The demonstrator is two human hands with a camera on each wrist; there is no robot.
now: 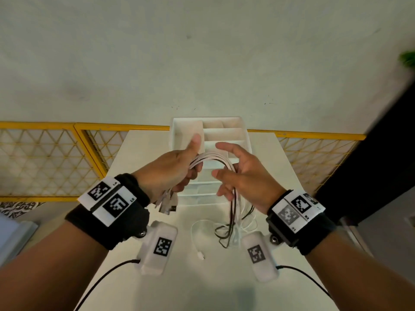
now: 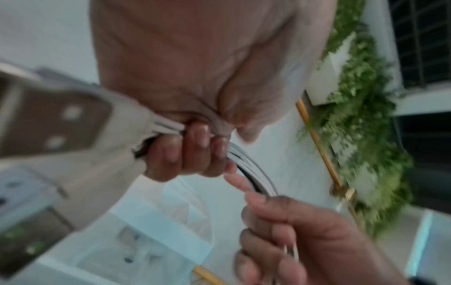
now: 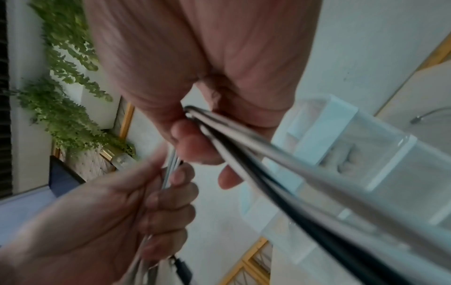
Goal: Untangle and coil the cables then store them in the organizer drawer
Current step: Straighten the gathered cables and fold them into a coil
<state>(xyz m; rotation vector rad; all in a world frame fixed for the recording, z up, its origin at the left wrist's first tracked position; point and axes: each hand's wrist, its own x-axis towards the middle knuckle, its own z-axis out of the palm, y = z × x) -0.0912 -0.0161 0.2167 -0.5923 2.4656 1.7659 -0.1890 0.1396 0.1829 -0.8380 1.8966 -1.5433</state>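
Observation:
A bundle of white and black cables (image 1: 213,159) arches between both hands above the white organizer (image 1: 244,135). My left hand (image 1: 179,169) grips one end of the bundle in a fist, thumb up, and several plugs (image 1: 167,205) hang below it. In the left wrist view its fingers (image 2: 190,150) curl round the cables (image 2: 253,173). My right hand (image 1: 238,173) holds the other side with its lower fingers curled round the strands, index finger and thumb stretched out. The loose ends (image 1: 233,223) drop from that hand onto the table. The right wrist view shows the cables (image 3: 268,164) running out under the fingers (image 3: 195,144).
The organizer stands at the far middle of a white table (image 1: 134,153), with open compartments on top and drawers (image 1: 202,189) below. One white cable (image 1: 195,232) lies loose on the table near me. A yellow lattice fence (image 1: 45,153) runs behind; a dark panel (image 1: 381,153) stands at the right.

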